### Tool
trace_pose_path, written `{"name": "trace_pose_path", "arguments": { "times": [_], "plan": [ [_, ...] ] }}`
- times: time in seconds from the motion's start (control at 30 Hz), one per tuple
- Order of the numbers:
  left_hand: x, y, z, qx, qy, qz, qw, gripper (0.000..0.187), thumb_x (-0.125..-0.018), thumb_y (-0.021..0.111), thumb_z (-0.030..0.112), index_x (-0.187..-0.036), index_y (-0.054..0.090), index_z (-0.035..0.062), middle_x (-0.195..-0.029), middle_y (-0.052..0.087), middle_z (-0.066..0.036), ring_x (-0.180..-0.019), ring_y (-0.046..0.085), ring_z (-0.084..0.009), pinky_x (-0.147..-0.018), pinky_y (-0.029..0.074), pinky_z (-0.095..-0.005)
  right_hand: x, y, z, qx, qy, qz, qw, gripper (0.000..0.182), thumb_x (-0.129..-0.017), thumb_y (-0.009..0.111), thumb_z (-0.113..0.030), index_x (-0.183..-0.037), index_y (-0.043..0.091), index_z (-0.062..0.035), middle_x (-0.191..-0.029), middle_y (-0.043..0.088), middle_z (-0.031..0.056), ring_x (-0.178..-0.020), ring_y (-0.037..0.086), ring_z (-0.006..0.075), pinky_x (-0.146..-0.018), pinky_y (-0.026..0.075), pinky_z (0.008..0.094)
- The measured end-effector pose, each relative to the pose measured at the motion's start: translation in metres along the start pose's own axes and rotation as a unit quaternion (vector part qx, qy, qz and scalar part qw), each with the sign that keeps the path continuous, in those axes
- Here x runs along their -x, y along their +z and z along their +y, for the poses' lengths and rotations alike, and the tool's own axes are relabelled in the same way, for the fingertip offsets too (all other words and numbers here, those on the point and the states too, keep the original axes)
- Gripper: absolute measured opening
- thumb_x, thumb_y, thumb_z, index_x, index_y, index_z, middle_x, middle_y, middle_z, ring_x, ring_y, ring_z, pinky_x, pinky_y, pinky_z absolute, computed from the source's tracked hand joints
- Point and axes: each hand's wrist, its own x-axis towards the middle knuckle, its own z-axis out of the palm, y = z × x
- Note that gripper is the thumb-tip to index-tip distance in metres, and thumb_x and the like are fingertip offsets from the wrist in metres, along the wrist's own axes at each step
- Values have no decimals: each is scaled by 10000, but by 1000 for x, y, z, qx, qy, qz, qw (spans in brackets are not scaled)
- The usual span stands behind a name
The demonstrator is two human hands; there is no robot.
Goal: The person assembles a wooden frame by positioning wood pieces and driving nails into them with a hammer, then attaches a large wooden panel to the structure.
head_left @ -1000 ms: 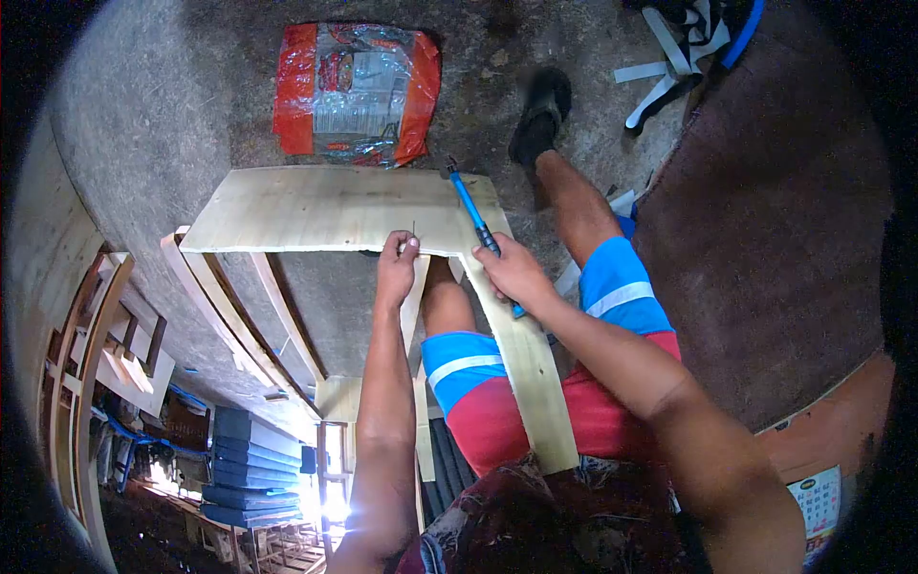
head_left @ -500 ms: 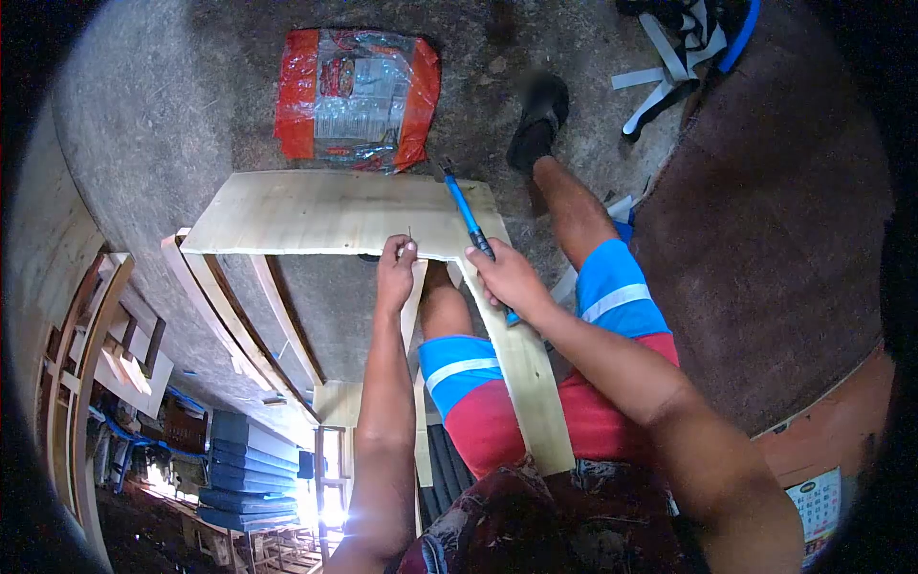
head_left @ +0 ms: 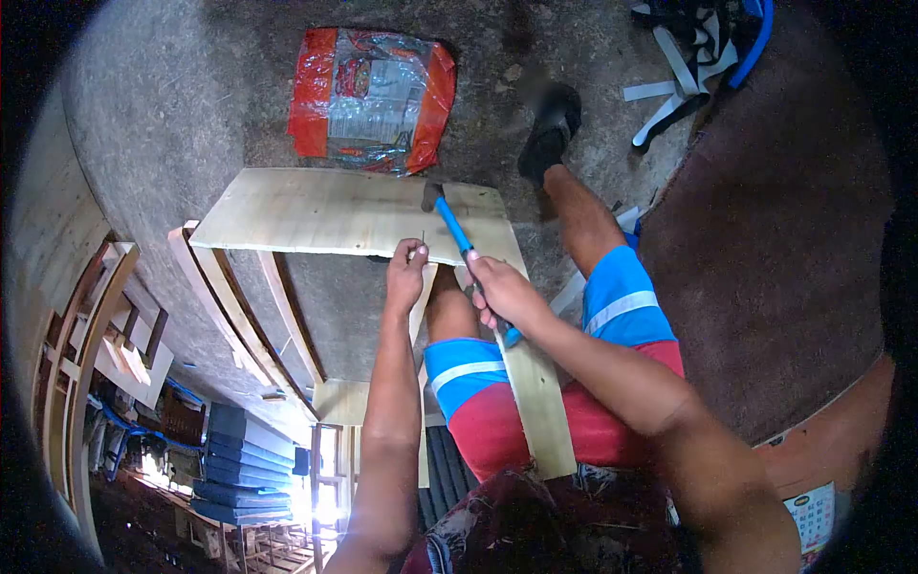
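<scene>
A blue-handled hammer is gripped in my right hand, its dark head over the pale wooden board. Between the fingertips of my left hand a thin nail stands up at the board's near edge. The hammer head is apart from the nail, beyond it and slightly to the right. The board is part of a wooden frame, and a narrower wooden panel runs from it back toward my lap. My left fingers partly hide the nail's lower end.
An orange and clear plastic bag lies on the floor beyond the board. Straps are heaped at the upper right, near a brown mat. Other wooden frames stand left, with stacked dark-blue cushions below.
The hammer has tilted to the left, its head moving over the board and nearer the nail. My left hand still pinches the nail at the edge. The whole view has shifted slightly.
</scene>
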Motion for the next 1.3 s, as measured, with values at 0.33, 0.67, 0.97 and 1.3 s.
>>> {"name": "trace_pose_path", "arguments": {
  "times": [0.33,0.67,0.97,1.3],
  "plan": [
    [-4,0,-9,3,-6,6,1000,154,-912,554,161,-980,552,23,-848,582,-45,-796,531,-136,-746,440,-282,14,8,-20,-21,42,5,999,496,-975,299,-484,-884,487,-34,-562,472,44,-389,487,150,-376,415,294],
    [-3,3,-2,-13,-25,17,999,162,-911,561,169,-992,565,29,-864,590,-52,-803,541,-136,-744,449,-285,12,6,-21,-88,23,26,995,458,-980,302,-476,-872,479,-68,-550,464,7,-384,461,123,-356,382,261],
    [-5,6,-8,-12,-14,24,1000,158,-909,563,166,-1000,566,36,-849,585,-46,-789,541,-135,-742,456,-279,16,-3,1,-60,58,22,996,488,-965,319,-513,-882,480,-60,-571,476,31,-385,476,145,-367,403,288],
    [-3,6,-6,-32,-15,25,999,168,-912,563,177,-1009,562,39,-837,578,-39,-779,532,-128,-737,455,-277,14,-16,3,-104,47,51,992,455,-974,322,-483,-850,471,-70,-547,435,15,-377,428,127,-358,372,274]
  ]
}}
